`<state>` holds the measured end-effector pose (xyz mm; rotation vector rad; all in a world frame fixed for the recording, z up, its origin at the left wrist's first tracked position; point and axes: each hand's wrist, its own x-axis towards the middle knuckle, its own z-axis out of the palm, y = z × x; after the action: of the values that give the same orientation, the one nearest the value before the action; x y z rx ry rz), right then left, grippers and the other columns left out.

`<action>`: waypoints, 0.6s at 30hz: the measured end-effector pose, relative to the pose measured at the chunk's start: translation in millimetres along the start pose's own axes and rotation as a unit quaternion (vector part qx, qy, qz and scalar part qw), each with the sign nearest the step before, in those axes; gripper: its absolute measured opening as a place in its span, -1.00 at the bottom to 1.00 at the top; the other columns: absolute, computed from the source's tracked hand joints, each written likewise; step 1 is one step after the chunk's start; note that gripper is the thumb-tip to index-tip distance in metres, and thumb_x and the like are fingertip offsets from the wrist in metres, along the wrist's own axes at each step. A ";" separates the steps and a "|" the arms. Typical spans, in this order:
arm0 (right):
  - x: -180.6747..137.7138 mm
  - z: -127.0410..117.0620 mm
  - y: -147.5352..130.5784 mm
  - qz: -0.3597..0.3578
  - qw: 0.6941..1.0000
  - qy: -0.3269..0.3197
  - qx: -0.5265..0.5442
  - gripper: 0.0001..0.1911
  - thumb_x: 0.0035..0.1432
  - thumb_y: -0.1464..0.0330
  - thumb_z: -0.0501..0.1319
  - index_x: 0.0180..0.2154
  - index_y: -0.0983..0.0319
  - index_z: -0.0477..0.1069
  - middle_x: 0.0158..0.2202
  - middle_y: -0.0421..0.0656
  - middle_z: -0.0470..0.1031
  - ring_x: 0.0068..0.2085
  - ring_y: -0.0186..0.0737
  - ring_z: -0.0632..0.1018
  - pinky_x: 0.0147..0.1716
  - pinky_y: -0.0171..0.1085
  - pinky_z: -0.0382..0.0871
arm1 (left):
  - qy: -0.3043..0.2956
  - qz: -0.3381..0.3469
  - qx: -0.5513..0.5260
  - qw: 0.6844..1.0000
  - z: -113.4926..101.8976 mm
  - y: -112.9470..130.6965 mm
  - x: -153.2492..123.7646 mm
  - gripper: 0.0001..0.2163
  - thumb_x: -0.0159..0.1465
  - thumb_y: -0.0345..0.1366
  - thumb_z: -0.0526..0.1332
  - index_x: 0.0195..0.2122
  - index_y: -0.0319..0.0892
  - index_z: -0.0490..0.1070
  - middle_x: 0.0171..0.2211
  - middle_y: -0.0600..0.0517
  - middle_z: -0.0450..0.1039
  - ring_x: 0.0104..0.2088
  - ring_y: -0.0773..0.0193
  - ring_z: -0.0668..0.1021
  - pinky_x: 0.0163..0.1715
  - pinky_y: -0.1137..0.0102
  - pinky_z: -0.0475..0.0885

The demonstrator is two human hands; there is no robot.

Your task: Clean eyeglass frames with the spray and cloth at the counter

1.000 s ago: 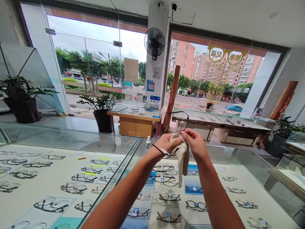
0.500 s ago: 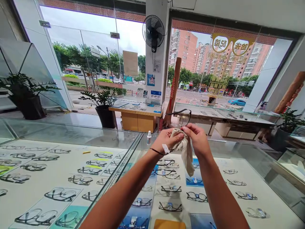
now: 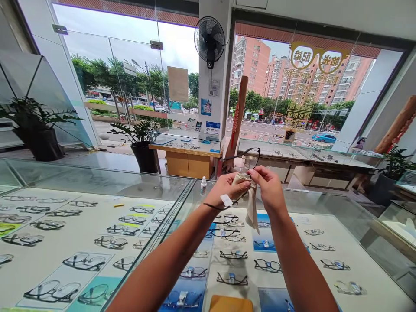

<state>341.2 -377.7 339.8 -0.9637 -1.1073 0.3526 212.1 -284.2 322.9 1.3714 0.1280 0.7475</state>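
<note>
Above the glass counter, a pair of dark-rimmed eyeglasses (image 3: 259,159) is held up between my two hands, one lens and a temple showing on top. My left hand (image 3: 231,187) is closed round a beige cloth (image 3: 252,212) folded over the lower part of the glasses, its thumb pressing on the cloth. With bent fingers, my right hand (image 3: 267,184) pinches the rim at the middle, beside the cloth, whose loose end hangs down. A small white tag (image 3: 226,200) lies near my left wrist, by a thin dark strip. The lower lens is hidden.
A small white bottle (image 3: 203,186) stands on the glass display counter (image 3: 162,184). Rows of eyeglasses (image 3: 232,278) lie under the glass, with a brown-yellow case-like item (image 3: 230,304) near the front. A wall fan (image 3: 209,41) and potted plants (image 3: 143,147) are farther off.
The cloth's hanging end has swung and drawn up slightly. My right hand has shifted a little up and left, still pinching the glasses. The camera view has moved slightly.
</note>
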 end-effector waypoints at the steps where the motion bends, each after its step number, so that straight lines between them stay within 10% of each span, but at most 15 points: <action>1: -0.4 1.2 0.5 -0.002 1.000 0.001 0.001 -0.75 0.16 0.13 0.45 -0.39 0.17 0.61 -0.38 -0.20 0.55 -0.30 -0.19 0.47 -0.22 -0.22 0.36 | 0.022 0.009 0.002 1.000 1.9 -2.8 1.1 -0.48 0.00 0.06 0.61 -0.30 -0.30 0.56 -0.44 0.04 0.43 -0.46 0.39 0.37 -0.41 0.44 0.20; 18: 7.4 -18.5 -1.9 -0.002 0.998 0.001 -0.068 -0.76 0.14 0.13 0.40 -0.37 0.18 0.61 -0.37 -0.17 0.56 -0.28 -0.16 0.45 -0.24 -0.20 0.30 | -0.063 -0.005 -0.063 0.996 -39.9 18.0 8.5 -0.57 0.29 -0.04 0.47 0.01 -0.30 0.65 -0.16 -0.14 0.68 -0.11 0.16 0.65 0.03 0.33 0.44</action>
<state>360.3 -382.6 343.7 -1.0815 -1.1422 0.2753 191.4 -245.9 333.1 1.2933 -0.0103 0.6483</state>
